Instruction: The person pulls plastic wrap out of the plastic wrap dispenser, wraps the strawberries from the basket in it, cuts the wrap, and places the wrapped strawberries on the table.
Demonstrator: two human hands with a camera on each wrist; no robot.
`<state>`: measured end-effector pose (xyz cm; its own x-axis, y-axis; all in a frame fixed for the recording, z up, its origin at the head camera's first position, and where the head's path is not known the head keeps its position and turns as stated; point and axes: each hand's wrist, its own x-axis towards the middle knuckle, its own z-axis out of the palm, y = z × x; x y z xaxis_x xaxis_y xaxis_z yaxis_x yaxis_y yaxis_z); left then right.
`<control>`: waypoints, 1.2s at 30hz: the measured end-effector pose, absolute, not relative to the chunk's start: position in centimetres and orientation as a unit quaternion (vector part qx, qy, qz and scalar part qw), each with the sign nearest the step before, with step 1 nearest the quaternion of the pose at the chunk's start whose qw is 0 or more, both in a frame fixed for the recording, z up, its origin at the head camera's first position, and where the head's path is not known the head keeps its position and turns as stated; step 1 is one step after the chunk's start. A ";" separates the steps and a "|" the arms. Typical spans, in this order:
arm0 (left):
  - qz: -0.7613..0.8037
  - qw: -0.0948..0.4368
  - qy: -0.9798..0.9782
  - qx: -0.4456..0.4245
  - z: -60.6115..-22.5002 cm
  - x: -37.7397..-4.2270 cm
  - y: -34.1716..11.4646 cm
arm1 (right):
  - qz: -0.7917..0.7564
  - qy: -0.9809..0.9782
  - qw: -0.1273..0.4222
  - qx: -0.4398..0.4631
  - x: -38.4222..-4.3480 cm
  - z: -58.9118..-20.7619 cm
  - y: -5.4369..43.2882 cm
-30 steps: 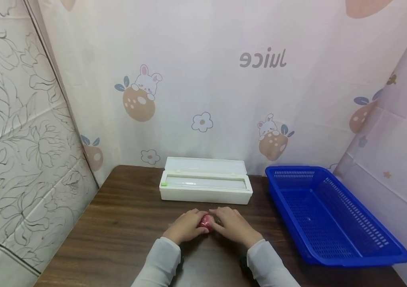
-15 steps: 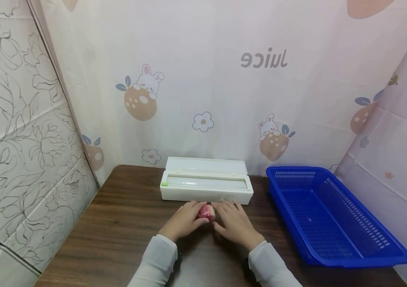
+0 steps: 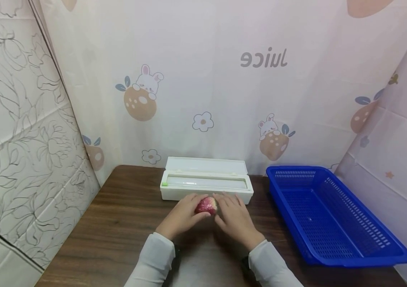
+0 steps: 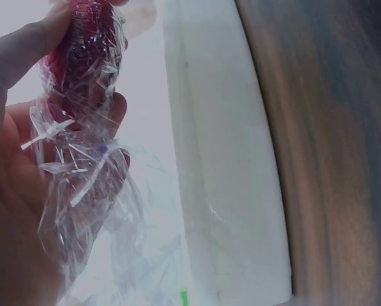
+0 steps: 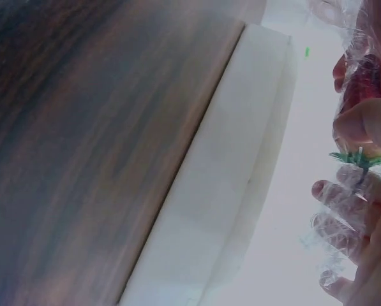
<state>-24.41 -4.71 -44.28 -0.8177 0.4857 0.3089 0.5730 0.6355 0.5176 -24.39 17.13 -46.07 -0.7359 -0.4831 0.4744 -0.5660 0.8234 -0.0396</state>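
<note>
A red strawberry (image 3: 206, 206) wrapped in crinkled cling film (image 4: 88, 178) is held up between both hands, in front of the white box. My left hand (image 3: 180, 215) grips its left side with the thumb and fingers; loose film trails down over that palm in the left wrist view. My right hand (image 3: 237, 221) is at the other end. In the right wrist view, its thumb presses on the strawberry near the green leaves (image 5: 356, 157), and the other fingers spread behind the clear film. Parts of the strawberry are covered by fingers.
A long white cling film dispenser (image 3: 207, 195) with its lid (image 3: 205, 164) raised stands at the back of the brown wooden table (image 3: 117, 231). A small green slider (image 3: 164, 184) sits at its left end. On the right is a blue plastic basket (image 3: 361, 261).
Both hands have moved forward and up with the strawberry, closer to the white dispenser. The right hand has spread slightly, and more of the strawberry shows. Dispenser and basket stay in place.
</note>
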 end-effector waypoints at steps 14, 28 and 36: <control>-0.343 0.125 -0.876 -0.316 -42.9 -24.0 -4.4 | 0.118 -0.911 0.300 0.257 -24.7 -45.3 17.0; -0.422 0.151 -0.841 -0.304 -42.4 -24.0 -4.0 | 0.168 -0.872 0.376 0.263 -25.5 -45.2 17.8; -0.466 0.186 -0.819 -0.278 -42.6 -24.1 -3.5 | 0.198 -0.863 0.380 0.269 -25.9 -46.2 17.8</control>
<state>-24.06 -3.48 -42.59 -0.7759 0.2822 0.5642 0.6292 0.4100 0.6603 -25.90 17.75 -46.15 -0.5675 -0.3128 0.7616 -0.6141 0.7770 -0.1385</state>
